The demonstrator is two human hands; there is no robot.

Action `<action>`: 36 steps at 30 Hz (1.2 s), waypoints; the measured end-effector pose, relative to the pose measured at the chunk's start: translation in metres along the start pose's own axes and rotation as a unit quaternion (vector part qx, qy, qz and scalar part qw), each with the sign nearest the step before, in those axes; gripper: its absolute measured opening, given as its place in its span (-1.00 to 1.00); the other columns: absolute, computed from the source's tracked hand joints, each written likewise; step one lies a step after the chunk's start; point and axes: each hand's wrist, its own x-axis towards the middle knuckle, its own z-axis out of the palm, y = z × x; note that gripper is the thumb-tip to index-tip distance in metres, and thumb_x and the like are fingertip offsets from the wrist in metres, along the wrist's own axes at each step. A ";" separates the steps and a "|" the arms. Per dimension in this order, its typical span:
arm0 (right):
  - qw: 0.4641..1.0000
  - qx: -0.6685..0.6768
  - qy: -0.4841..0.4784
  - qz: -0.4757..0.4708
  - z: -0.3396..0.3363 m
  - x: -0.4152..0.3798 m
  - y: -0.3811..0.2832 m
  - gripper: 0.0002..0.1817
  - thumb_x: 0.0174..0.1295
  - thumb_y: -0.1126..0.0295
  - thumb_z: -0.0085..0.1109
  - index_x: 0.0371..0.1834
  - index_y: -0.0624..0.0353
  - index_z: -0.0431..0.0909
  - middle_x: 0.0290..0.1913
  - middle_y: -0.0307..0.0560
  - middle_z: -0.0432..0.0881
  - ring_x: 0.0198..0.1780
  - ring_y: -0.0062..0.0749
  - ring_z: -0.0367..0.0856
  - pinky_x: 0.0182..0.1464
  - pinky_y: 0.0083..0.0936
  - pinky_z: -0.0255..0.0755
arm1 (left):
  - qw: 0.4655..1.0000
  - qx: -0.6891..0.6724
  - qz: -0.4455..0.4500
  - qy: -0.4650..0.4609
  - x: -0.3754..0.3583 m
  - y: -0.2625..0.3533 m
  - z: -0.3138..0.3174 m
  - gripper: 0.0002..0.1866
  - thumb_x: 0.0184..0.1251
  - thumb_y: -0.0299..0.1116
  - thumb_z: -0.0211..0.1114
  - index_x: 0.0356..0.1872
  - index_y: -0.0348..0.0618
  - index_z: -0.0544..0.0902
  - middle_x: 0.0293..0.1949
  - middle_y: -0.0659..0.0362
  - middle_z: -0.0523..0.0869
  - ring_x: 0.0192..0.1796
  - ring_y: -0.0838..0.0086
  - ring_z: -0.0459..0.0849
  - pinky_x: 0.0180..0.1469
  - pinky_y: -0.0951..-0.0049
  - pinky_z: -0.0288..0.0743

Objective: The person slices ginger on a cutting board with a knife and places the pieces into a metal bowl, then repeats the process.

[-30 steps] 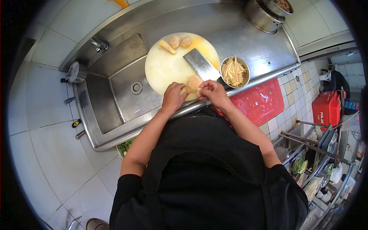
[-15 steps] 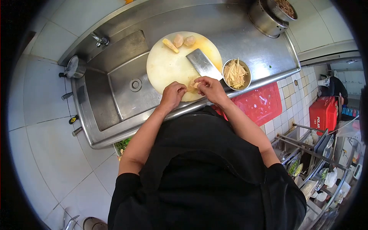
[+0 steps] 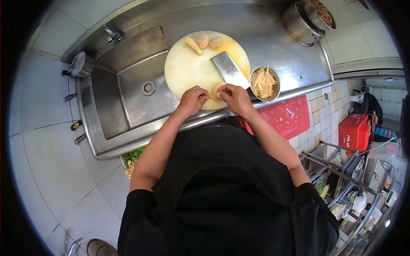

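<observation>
A thin, pale yellow piece of food (image 3: 217, 90) lies between my hands at the near edge of the round white cutting board (image 3: 188, 66). My left hand (image 3: 193, 101) pinches at its left side, fingers closed together. My right hand (image 3: 235, 100) has thumb and fingertips closed on the piece from the right. Its exact kind is too small to tell. A cleaver (image 3: 229, 69) rests flat on the board just beyond my right hand. At the board's far side lie a yellow wedge (image 3: 194, 45) and two rounded, pinkish-pale pieces (image 3: 203, 40).
A metal bowl (image 3: 278, 87) of pale yellow shreds (image 3: 264, 82) stands right of the board. Left is a steel sink basin (image 3: 141, 106) with a tap (image 3: 113, 34). Metal pots (image 3: 299, 25) stand at the far right. A red lid-like panel (image 3: 286, 115) lies below the counter edge.
The view has shifted slightly. My left hand sits a little higher, and both hands stay at the same piece of food. Cleaver, bowl and other pieces keep their places on the board and counter.
</observation>
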 end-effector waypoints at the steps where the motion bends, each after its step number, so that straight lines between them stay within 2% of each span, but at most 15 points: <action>1: 1.000 -0.019 -0.001 -0.006 0.000 0.000 -0.005 -0.79 0.31 0.33 0.29 -0.07 0.13 0.76 -0.23 0.03 0.80 -0.21 -0.16 0.79 -0.08 -0.30 0.60 | 1.000 0.000 0.001 -0.008 0.000 0.000 -0.001 -0.86 0.30 -0.45 0.44 -0.16 -0.22 0.78 -0.29 0.09 0.69 -0.25 0.35 0.67 -0.11 0.41 0.55; 5: 0.998 -0.062 -0.020 -0.007 0.000 0.007 -0.015 -0.79 0.30 0.32 0.28 -0.09 0.13 0.77 -0.24 0.09 0.79 -0.18 -0.07 0.78 -0.06 -0.25 0.60 | 0.999 -0.039 0.007 -0.030 0.002 -0.010 -0.004 -0.88 0.31 -0.48 0.44 -0.16 -0.22 0.78 -0.27 0.12 0.70 -0.23 0.40 0.68 -0.09 0.43 0.56; 10: 0.982 -0.164 -0.069 -0.062 0.002 0.014 -0.021 -0.78 0.33 0.29 0.23 -0.10 0.13 0.77 -0.25 0.17 0.77 -0.13 0.08 0.75 -0.02 -0.12 0.57 | 0.995 -0.083 -0.005 -0.051 0.004 -0.017 -0.002 -0.89 0.33 -0.50 0.42 -0.16 -0.23 0.77 -0.24 0.15 0.71 -0.21 0.45 0.68 -0.07 0.46 0.56; 14: 0.980 -0.177 -0.089 -0.034 0.005 0.020 -0.022 -0.78 0.35 0.29 0.21 -0.11 0.12 0.78 -0.23 0.18 0.76 -0.12 0.11 0.74 -0.01 -0.09 0.56 | 0.997 -0.071 0.005 -0.041 0.003 -0.015 -0.002 -0.89 0.31 -0.50 0.43 -0.16 -0.22 0.77 -0.25 0.14 0.70 -0.20 0.45 0.68 -0.07 0.45 0.56; 16: 0.975 -0.184 -0.025 -0.122 0.010 0.023 -0.010 -0.78 0.36 0.29 0.19 -0.10 0.10 0.78 -0.20 0.20 0.76 -0.11 0.13 0.73 0.00 -0.08 0.56 | 0.998 -0.054 0.016 -0.034 0.003 -0.015 -0.002 -0.88 0.30 -0.49 0.44 -0.17 -0.22 0.77 -0.26 0.13 0.70 -0.20 0.44 0.68 -0.08 0.44 0.56; 17: 0.975 -0.185 -0.028 -0.123 0.009 0.024 -0.004 -0.78 0.36 0.29 0.19 -0.10 0.10 0.78 -0.20 0.20 0.76 -0.11 0.13 0.73 0.00 -0.08 0.56 | 0.998 -0.056 0.015 -0.033 0.002 -0.015 -0.002 -0.88 0.30 -0.49 0.44 -0.17 -0.22 0.77 -0.26 0.13 0.70 -0.20 0.44 0.68 -0.08 0.44 0.56; 19: 0.984 -0.148 -0.078 -0.068 0.005 0.025 -0.006 -0.77 0.38 0.32 0.16 -0.09 0.13 0.76 -0.23 0.19 0.75 -0.14 0.11 0.73 -0.03 -0.13 0.57 | 0.997 -0.062 0.008 -0.034 0.003 -0.013 -0.002 -0.88 0.30 -0.48 0.45 -0.18 -0.21 0.77 -0.26 0.12 0.70 -0.21 0.43 0.68 -0.08 0.43 0.56; 20: 0.983 -0.150 -0.080 -0.069 0.005 0.026 -0.002 -0.77 0.38 0.32 0.16 -0.09 0.13 0.76 -0.23 0.19 0.75 -0.14 0.11 0.73 -0.03 -0.13 0.57 | 0.997 -0.064 0.007 -0.032 0.003 -0.013 -0.003 -0.88 0.30 -0.48 0.45 -0.18 -0.21 0.77 -0.26 0.12 0.70 -0.21 0.43 0.68 -0.08 0.43 0.56; 22: 0.997 -0.027 -0.077 -0.010 0.007 0.025 0.004 -0.79 0.39 0.37 0.15 -0.09 0.20 0.71 -0.27 0.13 0.76 -0.19 0.00 0.76 -0.09 -0.21 0.58 | 0.997 -0.064 0.006 -0.035 0.003 -0.012 -0.004 -0.88 0.30 -0.47 0.45 -0.18 -0.22 0.77 -0.26 0.12 0.70 -0.21 0.43 0.68 -0.08 0.43 0.56; 23: 0.996 -0.029 -0.079 -0.011 0.006 0.025 0.007 -0.79 0.39 0.37 0.15 -0.09 0.20 0.71 -0.27 0.13 0.76 -0.19 0.00 0.76 -0.09 -0.21 0.58 | 0.997 -0.065 0.006 -0.033 0.003 -0.011 -0.004 -0.88 0.30 -0.47 0.45 -0.18 -0.22 0.77 -0.26 0.12 0.70 -0.21 0.43 0.68 -0.08 0.43 0.56; 25: 0.995 0.019 -0.080 0.051 0.002 0.021 0.000 -0.82 0.39 0.40 0.15 -0.12 0.26 0.67 -0.31 0.08 0.76 -0.26 -0.12 0.76 -0.14 -0.28 0.58 | 0.998 -0.057 0.003 -0.037 0.004 -0.011 -0.004 -0.88 0.29 -0.47 0.45 -0.18 -0.22 0.76 -0.26 0.12 0.70 -0.21 0.44 0.68 -0.08 0.44 0.57; 29: 0.997 0.002 -0.057 0.047 0.004 0.016 0.000 -0.85 0.37 0.41 0.20 -0.14 0.27 0.65 -0.32 0.06 0.76 -0.31 -0.17 0.76 -0.18 -0.30 0.58 | 0.997 -0.068 0.002 -0.036 0.006 -0.014 -0.003 -0.88 0.29 -0.46 0.45 -0.19 -0.22 0.77 -0.26 0.12 0.71 -0.21 0.44 0.69 -0.08 0.45 0.57; 31: 0.998 -0.057 -0.001 -0.022 0.009 0.013 0.001 -0.87 0.39 0.46 0.22 -0.15 0.32 0.64 -0.38 -0.08 0.70 -0.37 -0.47 0.69 -0.24 -0.47 0.58 | 0.997 -0.068 -0.014 -0.043 0.007 -0.011 -0.004 -0.89 0.28 -0.47 0.45 -0.20 -0.22 0.77 -0.27 0.13 0.71 -0.21 0.44 0.69 -0.08 0.45 0.58; 36: 0.998 -0.053 0.005 -0.027 0.014 0.010 0.000 -0.86 0.32 0.47 0.29 -0.15 0.32 0.65 -0.35 -0.01 0.74 -0.32 -0.38 0.74 -0.21 -0.42 0.59 | 0.998 -0.049 -0.021 -0.046 0.008 -0.008 -0.003 -0.87 0.25 -0.46 0.46 -0.20 -0.22 0.78 -0.28 0.12 0.72 -0.22 0.43 0.70 -0.08 0.44 0.58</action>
